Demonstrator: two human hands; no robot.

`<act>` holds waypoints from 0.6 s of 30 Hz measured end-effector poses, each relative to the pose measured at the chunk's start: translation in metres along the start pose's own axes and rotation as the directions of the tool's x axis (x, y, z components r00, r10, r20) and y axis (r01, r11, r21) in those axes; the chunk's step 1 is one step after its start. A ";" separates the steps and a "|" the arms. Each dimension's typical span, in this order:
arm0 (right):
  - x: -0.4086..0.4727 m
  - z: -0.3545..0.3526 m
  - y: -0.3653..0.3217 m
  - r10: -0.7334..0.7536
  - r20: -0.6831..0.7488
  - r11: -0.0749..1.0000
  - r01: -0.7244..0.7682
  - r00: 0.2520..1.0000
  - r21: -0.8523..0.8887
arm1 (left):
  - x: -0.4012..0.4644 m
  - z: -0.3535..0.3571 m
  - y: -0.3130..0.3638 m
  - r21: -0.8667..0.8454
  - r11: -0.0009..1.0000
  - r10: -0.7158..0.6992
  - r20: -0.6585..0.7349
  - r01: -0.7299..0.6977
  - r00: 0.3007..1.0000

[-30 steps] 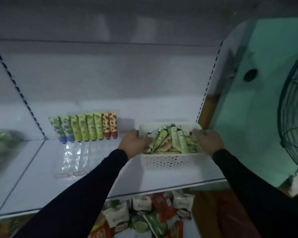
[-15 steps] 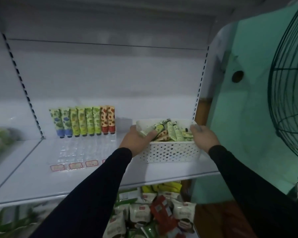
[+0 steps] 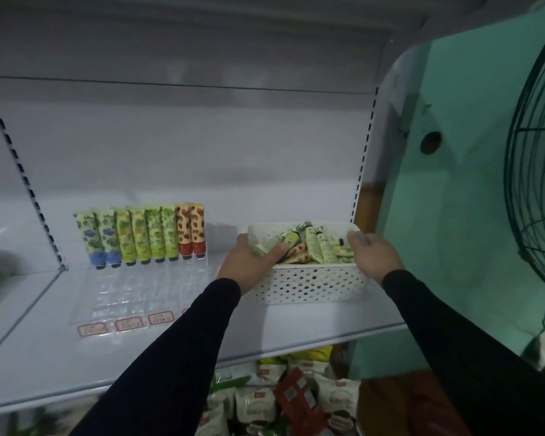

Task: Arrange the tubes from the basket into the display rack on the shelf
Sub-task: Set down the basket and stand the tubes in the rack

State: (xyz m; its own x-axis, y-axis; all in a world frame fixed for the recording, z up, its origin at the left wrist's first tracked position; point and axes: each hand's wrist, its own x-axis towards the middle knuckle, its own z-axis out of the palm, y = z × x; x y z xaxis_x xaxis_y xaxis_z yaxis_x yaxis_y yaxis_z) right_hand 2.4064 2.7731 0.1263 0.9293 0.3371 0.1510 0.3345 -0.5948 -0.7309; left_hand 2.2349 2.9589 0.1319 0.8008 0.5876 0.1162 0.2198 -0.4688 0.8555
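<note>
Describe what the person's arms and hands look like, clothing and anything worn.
Both arms are covered by long, plain black sleeves ending at the wrists. The left hand and right hand are bare: no gloves, rings, or watch can be seen. No logos or markings show on the sleeves.

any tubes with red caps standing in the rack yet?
Yes, two red-capped tubes stand upright at the right end of the row in the clear display rack, beside the green ones.

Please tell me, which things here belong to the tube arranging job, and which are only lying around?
Job: white basket, loose tubes in it, clear display rack, standing tubes, left hand, right hand.

Lying about: snack packets below, fan.
</note>
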 end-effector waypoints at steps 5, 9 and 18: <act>0.001 -0.003 -0.001 -0.046 0.053 0.999 0.047 0.998 -0.008 | -0.007 -0.001 0.003 0.037 0.999 -0.008 -0.015 0.009 1.000; 0.004 -0.004 -0.001 -0.051 0.103 0.999 0.052 0.993 -0.012 | -0.011 -0.002 0.003 0.050 0.998 -0.025 -0.018 0.025 1.000; 0.005 -0.006 -0.005 -0.052 0.167 0.993 0.069 0.985 -0.098 | -0.010 -0.009 0.005 0.175 0.983 -0.058 0.040 0.050 0.998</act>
State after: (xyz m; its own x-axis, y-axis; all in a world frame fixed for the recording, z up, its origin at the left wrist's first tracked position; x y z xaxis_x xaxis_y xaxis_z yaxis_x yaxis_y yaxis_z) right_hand 2.4105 2.7730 0.1348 0.8714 0.4848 0.0750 0.4114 -0.6390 -0.6500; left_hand 2.2230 2.9559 0.1396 0.8081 0.5872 0.0461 0.3541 -0.5469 0.7586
